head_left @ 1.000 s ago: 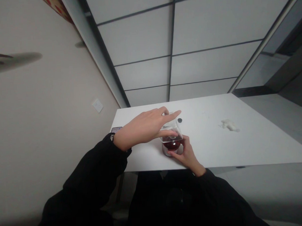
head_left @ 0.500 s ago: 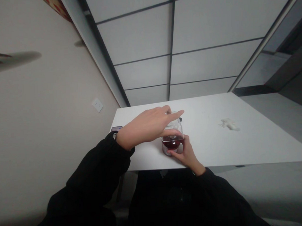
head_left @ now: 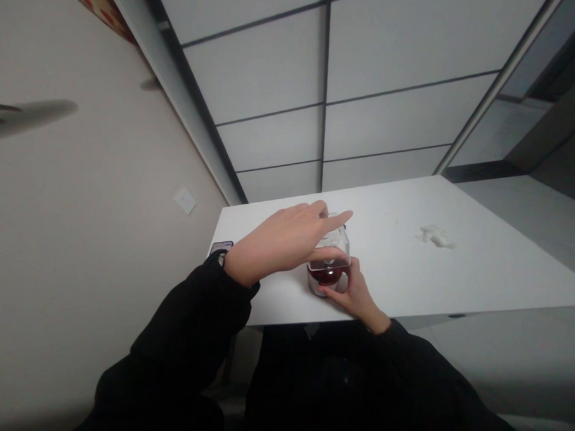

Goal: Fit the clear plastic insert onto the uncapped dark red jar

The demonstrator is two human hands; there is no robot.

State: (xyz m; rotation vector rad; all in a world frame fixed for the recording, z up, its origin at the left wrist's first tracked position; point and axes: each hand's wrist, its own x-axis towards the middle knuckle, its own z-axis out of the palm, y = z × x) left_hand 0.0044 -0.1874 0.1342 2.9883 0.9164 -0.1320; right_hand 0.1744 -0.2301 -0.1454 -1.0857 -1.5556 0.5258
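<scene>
My left hand (head_left: 283, 240) reaches across from the left, its fingers closed around a clear, box-like plastic cover (head_left: 336, 240). Directly below the cover is a dark red, shiny, rounded container (head_left: 327, 276) with a paler lower part, close to the table's front edge. I cannot tell whether the cover sits around its top or just over it. Thumb and fingers of my right hand (head_left: 360, 295) grip the red container low down, from the right. A small dark thing (head_left: 345, 226) shows behind the cover, mostly hidden.
The white table (head_left: 395, 274) runs off to the right. A crumpled whitish tissue or wrapper (head_left: 436, 237) lies on its right part. By my left wrist is a phone (head_left: 221, 246), partly covered. A wall with a socket (head_left: 185, 201) borders the left; panelled doors (head_left: 274, 140) stand behind.
My left hand and the clear cover have shifted very slightly to the right. My right hand keeps its hold on the red container.
</scene>
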